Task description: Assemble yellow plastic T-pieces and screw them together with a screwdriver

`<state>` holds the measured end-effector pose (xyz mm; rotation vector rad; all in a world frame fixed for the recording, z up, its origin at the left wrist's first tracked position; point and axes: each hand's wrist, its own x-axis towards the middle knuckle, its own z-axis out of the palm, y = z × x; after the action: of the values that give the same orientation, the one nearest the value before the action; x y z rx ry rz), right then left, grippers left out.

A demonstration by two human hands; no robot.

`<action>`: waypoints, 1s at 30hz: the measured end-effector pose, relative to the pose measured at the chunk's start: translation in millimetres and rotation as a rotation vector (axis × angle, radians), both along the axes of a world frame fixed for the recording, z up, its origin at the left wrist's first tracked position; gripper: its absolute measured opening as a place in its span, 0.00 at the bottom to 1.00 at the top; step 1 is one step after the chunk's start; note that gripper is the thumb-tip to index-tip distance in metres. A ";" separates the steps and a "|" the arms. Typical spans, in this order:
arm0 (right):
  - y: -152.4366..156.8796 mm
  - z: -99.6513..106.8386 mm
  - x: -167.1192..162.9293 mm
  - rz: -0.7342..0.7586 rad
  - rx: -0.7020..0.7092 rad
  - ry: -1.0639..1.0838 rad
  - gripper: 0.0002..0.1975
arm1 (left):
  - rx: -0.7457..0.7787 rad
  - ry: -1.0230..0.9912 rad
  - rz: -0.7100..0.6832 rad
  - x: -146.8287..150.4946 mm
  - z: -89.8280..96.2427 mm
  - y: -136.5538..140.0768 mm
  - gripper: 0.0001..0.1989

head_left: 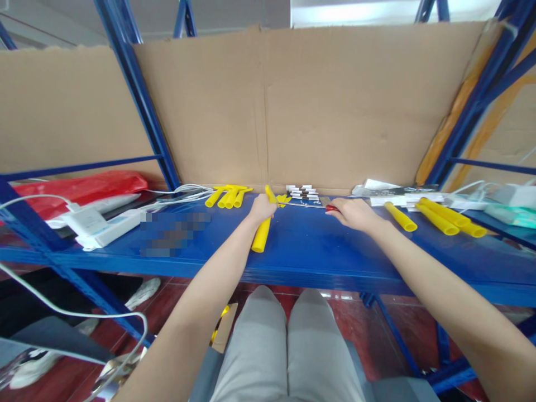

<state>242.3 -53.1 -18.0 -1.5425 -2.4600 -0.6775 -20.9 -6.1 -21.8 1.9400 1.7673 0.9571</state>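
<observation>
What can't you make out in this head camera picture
All in the head view:
Middle of the yellow cylindrical plastic tube: hidden by the left hand.
Part of the red handle on the thin metal tool: hidden by the right hand.
Whether the tool's tip touches the tube: too small.
Pixelated patch on the flat blue shelf: too blurred to identify.
Any print on the stacked black-and-white strips: too small.
</observation>
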 end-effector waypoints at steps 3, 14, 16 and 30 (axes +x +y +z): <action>-0.6 -0.7 -3.5 -0.013 -0.067 0.015 0.17 | -0.009 0.000 0.017 -0.7 1.3 -0.4 0.07; -0.1 -1.1 4.3 -0.015 0.071 -0.062 0.13 | -0.009 0.017 -0.024 3.2 5.3 -7.9 0.07; -0.6 -1.8 4.5 0.011 0.104 -0.090 0.16 | -0.002 0.019 -0.034 3.0 6.1 -9.0 0.08; -4.8 2.2 -4.9 -0.063 -0.029 -0.071 0.20 | -0.006 -0.023 -0.008 -0.3 4.0 -3.2 0.07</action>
<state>237.4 -57.9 -15.8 -1.6410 -2.4920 -0.7227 -21.3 -9.3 -17.8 1.9233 1.7471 0.9659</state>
